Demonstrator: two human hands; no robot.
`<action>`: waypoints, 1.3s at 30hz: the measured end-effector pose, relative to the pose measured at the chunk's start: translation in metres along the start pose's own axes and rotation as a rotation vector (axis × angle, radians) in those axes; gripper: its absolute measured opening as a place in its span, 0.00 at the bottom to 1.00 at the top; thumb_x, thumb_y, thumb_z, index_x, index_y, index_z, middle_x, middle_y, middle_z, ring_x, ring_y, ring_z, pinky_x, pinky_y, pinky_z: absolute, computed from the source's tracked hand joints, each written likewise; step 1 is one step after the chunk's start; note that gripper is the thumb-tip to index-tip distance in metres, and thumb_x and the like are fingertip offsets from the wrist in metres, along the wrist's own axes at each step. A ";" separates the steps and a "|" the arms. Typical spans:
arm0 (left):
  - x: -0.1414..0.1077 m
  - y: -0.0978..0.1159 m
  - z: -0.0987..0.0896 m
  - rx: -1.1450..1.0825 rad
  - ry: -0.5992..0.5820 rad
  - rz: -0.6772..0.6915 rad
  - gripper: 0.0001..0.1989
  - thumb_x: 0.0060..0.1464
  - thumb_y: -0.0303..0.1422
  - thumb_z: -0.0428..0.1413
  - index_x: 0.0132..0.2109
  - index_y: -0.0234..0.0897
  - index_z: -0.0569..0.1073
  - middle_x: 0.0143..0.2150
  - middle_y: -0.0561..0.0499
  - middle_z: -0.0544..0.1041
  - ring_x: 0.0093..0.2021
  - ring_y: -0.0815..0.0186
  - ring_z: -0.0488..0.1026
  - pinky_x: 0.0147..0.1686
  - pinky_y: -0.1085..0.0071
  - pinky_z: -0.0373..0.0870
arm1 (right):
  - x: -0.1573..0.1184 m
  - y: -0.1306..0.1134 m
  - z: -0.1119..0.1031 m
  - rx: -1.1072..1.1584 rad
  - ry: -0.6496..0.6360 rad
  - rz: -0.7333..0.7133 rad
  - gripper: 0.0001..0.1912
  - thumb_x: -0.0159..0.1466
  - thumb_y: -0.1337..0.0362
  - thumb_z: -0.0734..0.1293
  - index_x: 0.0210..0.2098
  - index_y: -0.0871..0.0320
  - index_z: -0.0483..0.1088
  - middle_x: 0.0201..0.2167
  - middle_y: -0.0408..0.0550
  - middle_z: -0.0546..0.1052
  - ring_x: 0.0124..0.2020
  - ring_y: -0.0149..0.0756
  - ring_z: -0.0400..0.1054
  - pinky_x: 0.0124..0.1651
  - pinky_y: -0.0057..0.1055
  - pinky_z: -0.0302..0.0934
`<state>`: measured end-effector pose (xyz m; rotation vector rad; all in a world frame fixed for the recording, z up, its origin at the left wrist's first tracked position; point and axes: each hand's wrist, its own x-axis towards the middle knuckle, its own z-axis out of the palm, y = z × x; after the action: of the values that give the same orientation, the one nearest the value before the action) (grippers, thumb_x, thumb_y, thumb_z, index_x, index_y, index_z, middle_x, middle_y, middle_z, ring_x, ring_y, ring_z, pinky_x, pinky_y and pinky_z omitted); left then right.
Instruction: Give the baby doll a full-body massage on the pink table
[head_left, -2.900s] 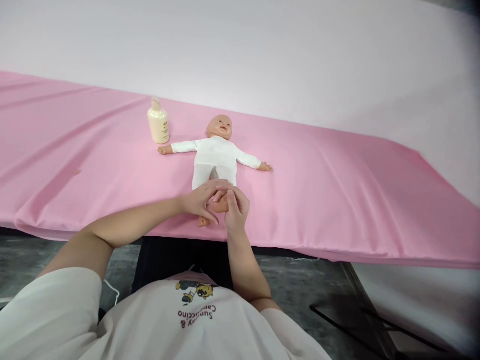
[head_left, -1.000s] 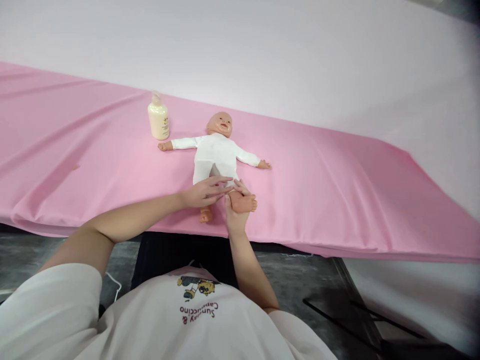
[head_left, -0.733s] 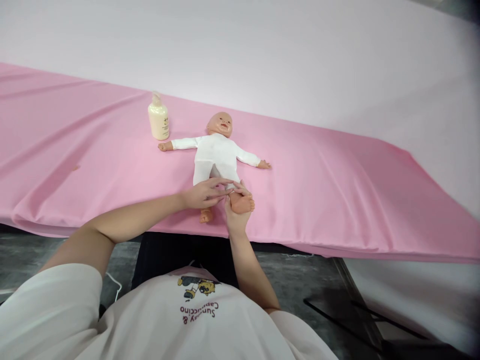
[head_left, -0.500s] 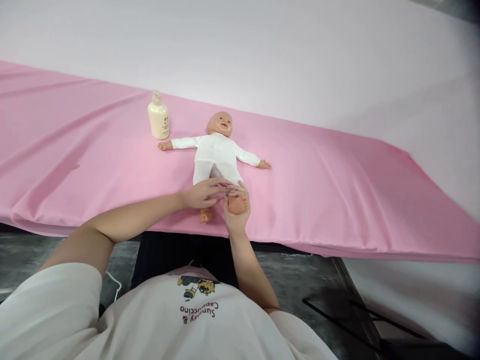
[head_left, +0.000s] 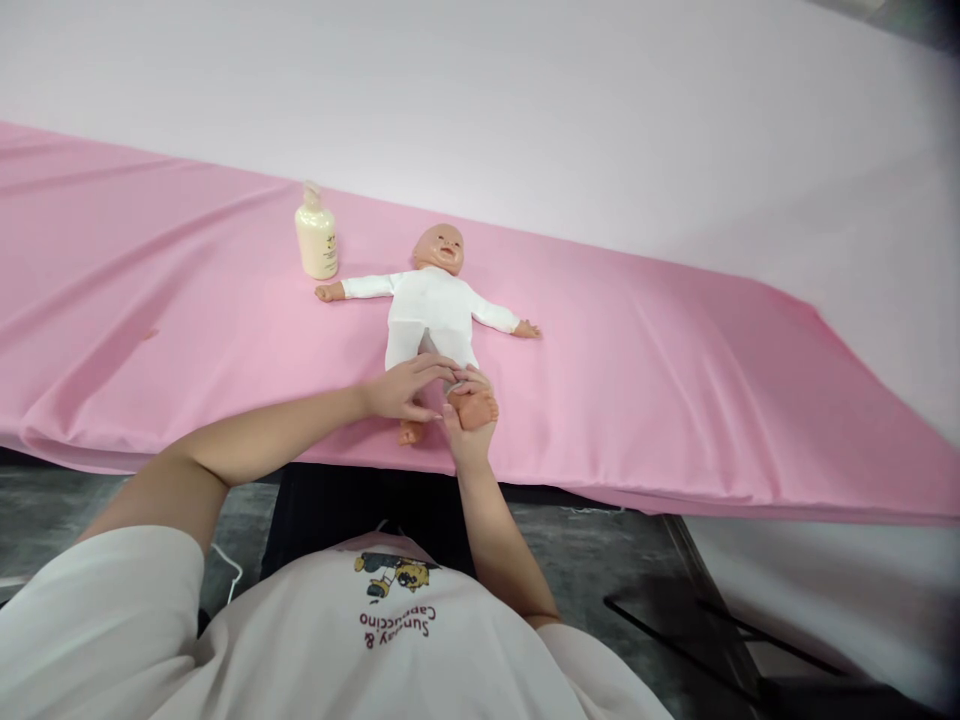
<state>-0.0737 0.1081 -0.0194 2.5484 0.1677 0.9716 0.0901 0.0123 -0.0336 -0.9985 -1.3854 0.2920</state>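
Observation:
A baby doll (head_left: 433, 300) in a white suit lies face up, arms spread, its head away from me. My left hand (head_left: 409, 386) reaches across the doll's lower legs, fingers apart, its fingertips touching the fingers of the other hand near the doll's ankle. My right hand (head_left: 471, 440) is wrapped round the doll's foot (head_left: 477, 408) on the right side, sole turned up. The doll's other foot (head_left: 411, 432) rests on the cloth below my left hand. Part of the doll's legs is hidden by my hands.
A cream pump bottle (head_left: 318, 242) stands upright left of the doll's head. Pink cloth (head_left: 637, 380) with folds covers the near part of the surface, and a white surface (head_left: 480, 110) lies beyond. The cloth's front edge runs close to my body.
My left hand's fingers have shifted slightly, with the thumb now further from the fingers. My right hand's thumb and fingers have changed position a little around the foot.

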 end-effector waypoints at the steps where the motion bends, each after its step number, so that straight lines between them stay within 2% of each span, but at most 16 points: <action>1: 0.000 0.000 0.001 -0.002 0.000 -0.012 0.31 0.57 0.51 0.60 0.60 0.36 0.68 0.62 0.34 0.70 0.62 0.48 0.69 0.62 0.48 0.68 | 0.000 0.000 0.000 0.013 -0.004 -0.003 0.14 0.60 0.54 0.72 0.40 0.54 0.69 0.48 0.50 0.75 0.64 0.47 0.65 0.69 0.53 0.60; 11: 0.000 -0.001 0.005 0.016 0.063 0.017 0.27 0.60 0.52 0.57 0.55 0.35 0.69 0.60 0.33 0.71 0.61 0.49 0.70 0.61 0.46 0.69 | -0.004 0.005 0.000 0.072 -0.085 -0.028 0.13 0.62 0.53 0.70 0.42 0.53 0.71 0.53 0.50 0.71 0.68 0.46 0.60 0.71 0.51 0.55; 18: 0.002 0.002 0.003 -0.010 0.053 -0.017 0.25 0.61 0.52 0.57 0.53 0.36 0.70 0.59 0.33 0.72 0.62 0.49 0.70 0.62 0.46 0.68 | -0.003 0.001 -0.001 0.023 -0.092 -0.067 0.13 0.63 0.52 0.69 0.41 0.52 0.71 0.52 0.50 0.71 0.65 0.47 0.61 0.70 0.53 0.56; 21: 0.001 0.001 0.003 0.003 0.049 -0.013 0.26 0.61 0.52 0.57 0.53 0.35 0.70 0.59 0.32 0.72 0.61 0.49 0.70 0.61 0.46 0.69 | -0.002 -0.001 -0.002 0.005 -0.087 -0.074 0.15 0.66 0.48 0.65 0.39 0.53 0.73 0.51 0.50 0.73 0.64 0.48 0.62 0.70 0.55 0.55; 24: 0.000 0.000 0.004 0.033 0.050 0.006 0.26 0.62 0.53 0.55 0.52 0.34 0.70 0.59 0.32 0.72 0.61 0.50 0.71 0.60 0.47 0.70 | -0.002 -0.003 -0.003 0.034 -0.091 -0.046 0.18 0.68 0.48 0.61 0.35 0.54 0.74 0.51 0.51 0.73 0.62 0.49 0.64 0.68 0.54 0.57; 27: 0.000 0.000 0.004 0.040 0.045 0.023 0.24 0.63 0.52 0.54 0.51 0.34 0.70 0.58 0.32 0.72 0.61 0.51 0.71 0.60 0.49 0.71 | -0.002 -0.004 -0.004 0.077 -0.093 -0.020 0.15 0.66 0.50 0.64 0.33 0.54 0.74 0.50 0.51 0.73 0.60 0.48 0.66 0.65 0.53 0.60; 31: 0.001 0.003 0.004 0.041 0.038 0.058 0.22 0.64 0.49 0.55 0.52 0.34 0.71 0.58 0.34 0.73 0.60 0.51 0.71 0.60 0.51 0.71 | -0.003 -0.004 -0.005 0.104 -0.056 -0.016 0.11 0.65 0.54 0.66 0.33 0.54 0.73 0.45 0.51 0.74 0.53 0.46 0.70 0.58 0.50 0.67; 35: 0.001 0.004 0.005 0.050 0.030 0.094 0.28 0.61 0.50 0.58 0.58 0.33 0.69 0.59 0.33 0.72 0.61 0.50 0.70 0.61 0.50 0.70 | -0.005 -0.006 -0.004 0.131 0.024 -0.024 0.08 0.65 0.57 0.67 0.34 0.54 0.71 0.44 0.50 0.73 0.48 0.42 0.71 0.55 0.49 0.69; 39: -0.003 -0.001 0.007 0.009 0.052 0.062 0.40 0.55 0.53 0.63 0.66 0.34 0.62 0.60 0.32 0.72 0.62 0.48 0.69 0.62 0.47 0.69 | -0.005 -0.007 -0.001 0.053 0.077 -0.062 0.05 0.65 0.61 0.67 0.35 0.54 0.68 0.37 0.45 0.74 0.43 0.37 0.73 0.69 0.56 0.57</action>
<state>-0.0708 0.1063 -0.0265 2.5518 0.1092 1.0632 0.0875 0.0040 -0.0319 -0.9119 -1.3300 0.2407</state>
